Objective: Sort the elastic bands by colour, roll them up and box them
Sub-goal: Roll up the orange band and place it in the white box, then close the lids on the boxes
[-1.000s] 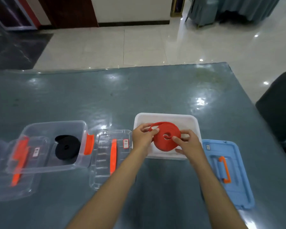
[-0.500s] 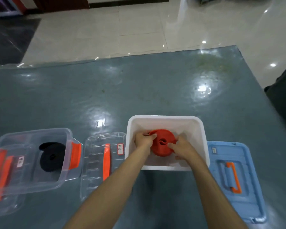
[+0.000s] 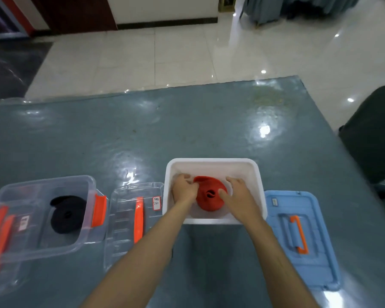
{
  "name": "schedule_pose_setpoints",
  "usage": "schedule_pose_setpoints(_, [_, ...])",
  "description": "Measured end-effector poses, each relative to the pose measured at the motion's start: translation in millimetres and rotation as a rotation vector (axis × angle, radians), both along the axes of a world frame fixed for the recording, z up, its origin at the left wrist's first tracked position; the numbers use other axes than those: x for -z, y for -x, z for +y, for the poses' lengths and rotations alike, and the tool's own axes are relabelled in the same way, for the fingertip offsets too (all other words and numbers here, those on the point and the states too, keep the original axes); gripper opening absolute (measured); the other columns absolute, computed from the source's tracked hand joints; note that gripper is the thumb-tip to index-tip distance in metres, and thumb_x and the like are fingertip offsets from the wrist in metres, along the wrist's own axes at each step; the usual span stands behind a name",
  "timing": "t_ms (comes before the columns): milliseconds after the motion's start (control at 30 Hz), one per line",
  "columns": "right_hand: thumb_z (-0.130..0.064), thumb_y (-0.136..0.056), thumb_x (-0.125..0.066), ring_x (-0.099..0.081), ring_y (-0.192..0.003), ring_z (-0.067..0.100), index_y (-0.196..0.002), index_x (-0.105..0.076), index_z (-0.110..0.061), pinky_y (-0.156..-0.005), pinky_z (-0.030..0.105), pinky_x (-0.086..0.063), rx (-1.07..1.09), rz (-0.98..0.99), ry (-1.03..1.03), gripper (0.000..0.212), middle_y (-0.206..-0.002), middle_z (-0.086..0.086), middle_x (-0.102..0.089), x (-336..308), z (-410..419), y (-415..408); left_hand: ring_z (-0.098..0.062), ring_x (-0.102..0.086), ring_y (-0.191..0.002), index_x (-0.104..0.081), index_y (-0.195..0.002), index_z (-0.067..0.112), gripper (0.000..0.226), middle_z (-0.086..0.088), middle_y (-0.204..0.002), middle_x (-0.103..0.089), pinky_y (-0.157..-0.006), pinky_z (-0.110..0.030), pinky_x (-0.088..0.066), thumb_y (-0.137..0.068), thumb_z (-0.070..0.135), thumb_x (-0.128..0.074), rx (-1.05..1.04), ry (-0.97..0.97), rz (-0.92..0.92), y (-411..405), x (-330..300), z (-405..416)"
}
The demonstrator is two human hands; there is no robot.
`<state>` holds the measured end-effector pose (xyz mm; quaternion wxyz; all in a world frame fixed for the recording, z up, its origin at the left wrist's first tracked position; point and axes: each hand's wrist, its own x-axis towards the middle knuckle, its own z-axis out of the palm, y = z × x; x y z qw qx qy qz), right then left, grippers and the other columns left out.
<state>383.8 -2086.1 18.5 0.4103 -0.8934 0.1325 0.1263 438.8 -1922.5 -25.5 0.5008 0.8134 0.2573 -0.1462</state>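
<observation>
I've lowered the red roll (image 3: 210, 197) into the white box (image 3: 211, 162), lower centre. Both hands, left hand (image 3: 183, 190) and right hand (image 3: 239, 196), still grasp it. Red is nearly boxed.

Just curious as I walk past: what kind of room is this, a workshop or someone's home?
Hard to say for sure; probably an office or lobby-like room: a glossy tiled floor, a large grey table, and a dark chair beside it.

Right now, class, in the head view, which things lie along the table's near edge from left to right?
Clear box holding the black roll → clear lid → white box holding the red roll, with the left hand and right hand on it → blue lid.
</observation>
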Motion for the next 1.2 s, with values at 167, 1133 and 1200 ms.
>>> schedule_pose_setpoints(167, [-0.006,-0.098,-0.066,-0.062,-0.121,0.02,-0.123,-0.071,-0.016,-0.103,0.044,-0.052,0.033,-0.425,-0.052,0.027,-0.126,-0.003,-0.065,-20,-27,60,-0.019,-0.064,-0.104,-0.067,-0.122,0.017,0.025,0.0,-0.114,-0.069,-0.091,-0.031,-0.05,-0.098,0.013,-0.062,0.457,-0.217,-0.313,63,-54,21])
schedule_pose_setpoints(1133, [-0.01,-0.102,-0.056,-0.063,-0.086,0.043,-0.086,-0.068,0.001,-0.072,0.042,-0.039,0.646,-0.251,0.149,0.022,-0.093,0.029,-0.067,7,-160,131,-0.027,0.008,-0.162,-0.024,-0.165,0.031,0.076,-0.003,-0.175,-0.007,-0.131,-0.051,-0.017,-0.101,0.014,-0.061,0.655,-0.599,-0.47,191,-28,66])
schedule_pose_setpoints(1200, [-0.012,-0.103,-0.056,-0.064,-0.087,0.041,-0.088,-0.07,-0.004,-0.074,0.042,-0.041,0.581,-0.321,0.142,0.022,-0.093,0.026,-0.068,-9,-150,118,-0.02,0.003,-0.162,-0.036,-0.161,0.031,0.064,0.001,-0.174,-0.015,-0.132,-0.043,-0.013,-0.103,0.013,-0.057,0.628,-0.498,-0.501,190,-29,73])
